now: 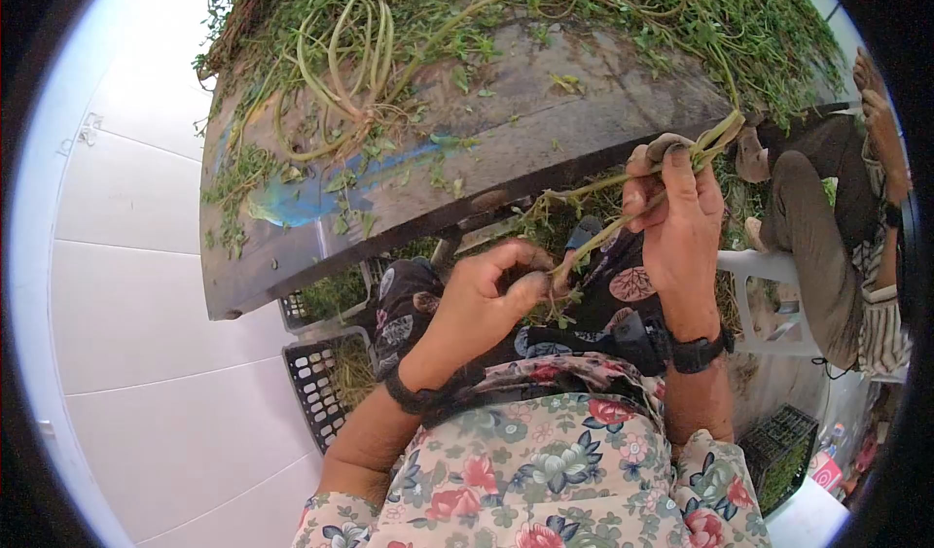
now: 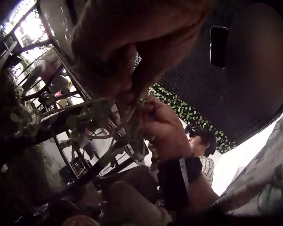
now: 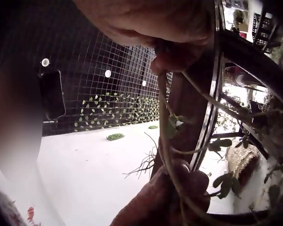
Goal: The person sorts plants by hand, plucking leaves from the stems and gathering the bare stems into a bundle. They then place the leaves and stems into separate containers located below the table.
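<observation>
A long green plant stem (image 1: 615, 227) with small leaves stretches between both hands, in front of the table edge. My right hand (image 1: 681, 227) grips its folded upper part, thumb pressed against the stalks. Lower and to the left, my left hand (image 1: 491, 290) pinches the other end between thumb and fingers. In the right wrist view the stem (image 3: 164, 127) runs from the right hand (image 3: 151, 23) down to the left hand (image 3: 167, 200), with thin dark roots (image 3: 146, 165) beside the left fingers. Dim light in the left wrist view hides much of the left hand (image 2: 132, 42).
Leafy green plants (image 1: 603, 23) are heaped along the far side of the dark table (image 1: 457, 159); a rooted bunch (image 1: 355, 110) lies at its left. Black crates (image 1: 326, 383) stand below left, another crate (image 1: 783, 451) at lower right. Someone sits on the right beside a white chair (image 1: 769, 276).
</observation>
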### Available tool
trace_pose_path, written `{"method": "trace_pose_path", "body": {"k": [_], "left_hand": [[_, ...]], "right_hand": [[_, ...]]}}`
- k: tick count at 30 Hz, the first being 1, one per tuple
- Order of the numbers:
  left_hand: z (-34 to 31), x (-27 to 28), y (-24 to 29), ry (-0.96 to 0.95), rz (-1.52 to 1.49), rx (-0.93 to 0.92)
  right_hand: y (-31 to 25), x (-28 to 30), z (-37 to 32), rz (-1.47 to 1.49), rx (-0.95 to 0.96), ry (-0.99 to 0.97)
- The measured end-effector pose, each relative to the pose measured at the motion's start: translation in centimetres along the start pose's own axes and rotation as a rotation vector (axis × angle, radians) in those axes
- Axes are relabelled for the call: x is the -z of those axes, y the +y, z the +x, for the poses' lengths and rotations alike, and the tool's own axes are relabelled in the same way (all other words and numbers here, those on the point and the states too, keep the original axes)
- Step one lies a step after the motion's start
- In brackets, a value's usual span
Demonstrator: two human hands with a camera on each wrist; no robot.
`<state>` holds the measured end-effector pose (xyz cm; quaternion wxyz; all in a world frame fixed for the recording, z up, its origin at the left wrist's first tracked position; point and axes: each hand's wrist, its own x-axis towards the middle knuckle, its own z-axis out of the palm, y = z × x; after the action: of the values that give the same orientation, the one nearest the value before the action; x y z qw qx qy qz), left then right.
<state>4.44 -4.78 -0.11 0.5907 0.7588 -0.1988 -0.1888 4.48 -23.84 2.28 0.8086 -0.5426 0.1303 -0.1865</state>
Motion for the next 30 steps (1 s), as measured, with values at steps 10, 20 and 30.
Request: {"method": "trace_pose_path", "body": {"k": [10,20,30], "left_hand": [[-0.1,1.1,-0.5,-0.019,-0.365,0.26],[0.8,1.0,0.2,-0.047,-0.262,0.197],[1.1,0.3,1.6,-0.478,-0.45,0.378]], "right_hand": [[-0.2,0.3,0.1,0.082,0.037,0.032],[0.5,1.0,0.1,-0.117,0.075,-0.124],[0.8,0.0,-0.2,0.322,-0.143,-0.154]]}}
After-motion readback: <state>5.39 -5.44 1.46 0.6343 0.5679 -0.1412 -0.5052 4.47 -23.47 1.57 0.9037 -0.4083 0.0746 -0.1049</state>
